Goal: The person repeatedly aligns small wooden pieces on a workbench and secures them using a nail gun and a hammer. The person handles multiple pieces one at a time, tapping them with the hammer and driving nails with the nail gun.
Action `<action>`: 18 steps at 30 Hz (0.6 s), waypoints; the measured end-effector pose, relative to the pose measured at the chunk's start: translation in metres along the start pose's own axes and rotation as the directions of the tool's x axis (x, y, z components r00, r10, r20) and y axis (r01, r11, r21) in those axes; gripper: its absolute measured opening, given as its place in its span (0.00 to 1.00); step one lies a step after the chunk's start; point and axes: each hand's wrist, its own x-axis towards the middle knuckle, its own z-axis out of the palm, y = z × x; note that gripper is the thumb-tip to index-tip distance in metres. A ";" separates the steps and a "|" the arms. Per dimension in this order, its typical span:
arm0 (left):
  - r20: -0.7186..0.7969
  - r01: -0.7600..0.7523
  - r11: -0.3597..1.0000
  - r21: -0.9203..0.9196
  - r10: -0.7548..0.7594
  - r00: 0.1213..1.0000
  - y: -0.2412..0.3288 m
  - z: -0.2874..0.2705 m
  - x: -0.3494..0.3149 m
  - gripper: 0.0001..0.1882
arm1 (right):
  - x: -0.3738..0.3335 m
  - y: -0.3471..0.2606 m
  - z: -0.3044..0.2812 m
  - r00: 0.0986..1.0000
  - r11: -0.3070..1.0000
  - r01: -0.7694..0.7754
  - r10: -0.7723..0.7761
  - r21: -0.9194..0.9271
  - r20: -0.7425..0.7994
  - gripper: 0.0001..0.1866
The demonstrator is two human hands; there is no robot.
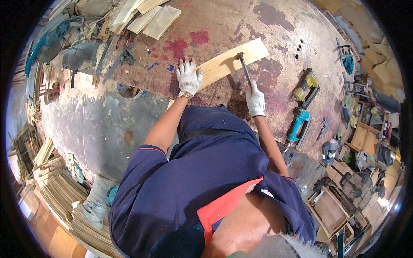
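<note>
A pale wooden board (218, 68) lies slantwise on the stained worktable (223, 26). In a white glove with bare fingertips, my left hand (188, 79) rests at the board's left end, its fingers stretched out and apart. My right hand (256, 101), also in a white glove, is closed around the handle of a hammer (246, 70). The hammer's dark head is over the right part of the board; whether it touches the wood I cannot tell. No nail can be made out under it.
Several loose boards (161, 21) lie at the table's far left, near a blue circular saw (53, 36). To the right are a yellow power tool (306, 86) and a teal one (297, 124). Stacked wood strips (60, 193) stand lower left, a fan (356, 187) lower right.
</note>
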 end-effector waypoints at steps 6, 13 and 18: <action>0.057 0.028 0.999 -0.025 -0.026 0.998 0.001 -0.009 -0.002 0.30 | -0.007 -0.021 -0.001 0.953 0.968 0.139 -0.073 0.211 -0.293 0.24; -0.028 0.026 0.993 -0.119 -0.029 0.999 -0.003 0.003 -0.003 0.28 | -0.019 -0.037 -0.016 0.991 0.942 0.097 -0.060 0.323 -0.123 0.22; -0.024 0.036 0.981 -0.188 -0.041 0.999 0.001 0.001 0.000 0.29 | -0.036 -0.031 0.016 0.983 0.927 0.183 -0.165 0.327 -0.083 0.27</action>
